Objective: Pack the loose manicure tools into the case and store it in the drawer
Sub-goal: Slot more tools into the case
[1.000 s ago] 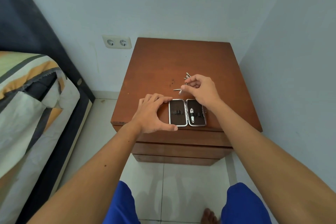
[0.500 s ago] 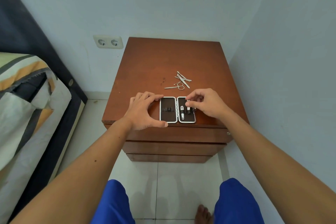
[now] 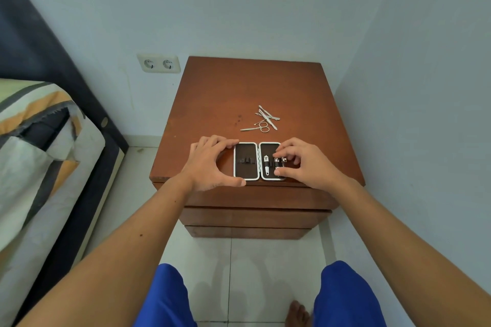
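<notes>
A small manicure case [image 3: 245, 167] lies open flat near the front edge of the brown nightstand [image 3: 252, 87]. My left hand [image 3: 210, 164] grips its left edge, fingers at the top corner and thumb at the bottom corner. My right hand [image 3: 305, 164] rests over the right half, its fingertips pinching a small metal tool [image 3: 277, 160] against the elastic loops. A nail clipper [image 3: 266, 164] sits in the loop beside it. Behind the case lie the loose tools [image 3: 267, 115] and small scissors [image 3: 261, 127]. The left half holds nothing.
Shut drawer fronts [image 3: 252, 216] stack below the nightstand top. A wall stands close on the right, and a bed [image 3: 39, 154] with a striped cover on the left. A double socket [image 3: 159, 63] is on the back wall. My knees and a foot are over the tiled floor.
My right hand picked a tool from the loose pile, carried it back to the case and now presses it into the right half. My left hand stayed on the case.
</notes>
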